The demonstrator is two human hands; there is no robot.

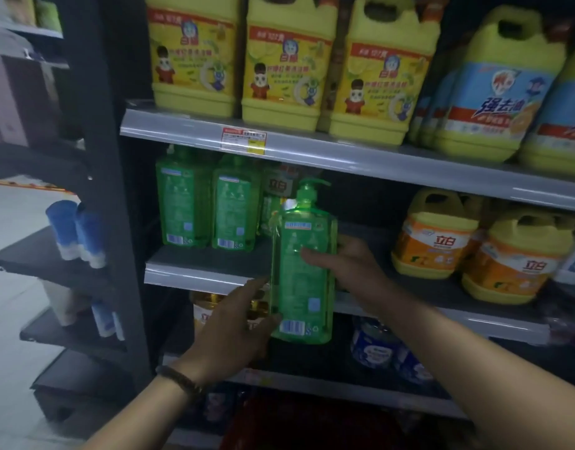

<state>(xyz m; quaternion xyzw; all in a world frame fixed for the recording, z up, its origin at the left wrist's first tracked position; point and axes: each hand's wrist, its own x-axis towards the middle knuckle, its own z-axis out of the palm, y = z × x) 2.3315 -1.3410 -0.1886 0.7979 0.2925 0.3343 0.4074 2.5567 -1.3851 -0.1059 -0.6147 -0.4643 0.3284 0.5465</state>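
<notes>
A green pump bottle [300,277] hangs upright in front of the middle shelf [198,274], its back label and barcode facing me. My right hand [347,264] grips it from the right side, thumb across the label and fingers behind. My left hand [234,329] holds its lower left edge, thumb near the barcode and fingers along the side. Two matching green bottles [208,206] stand on that shelf to the left, with more behind them.
Yellow jugs [286,60] fill the top shelf, with blue-labelled jugs [493,89] to their right. Orange-labelled jugs [474,248] stand on the middle shelf's right. A dark upright post [117,190] borders the rack; side shelves hold blue-and-white tubes [75,235]. Blue packs [377,345] lie below.
</notes>
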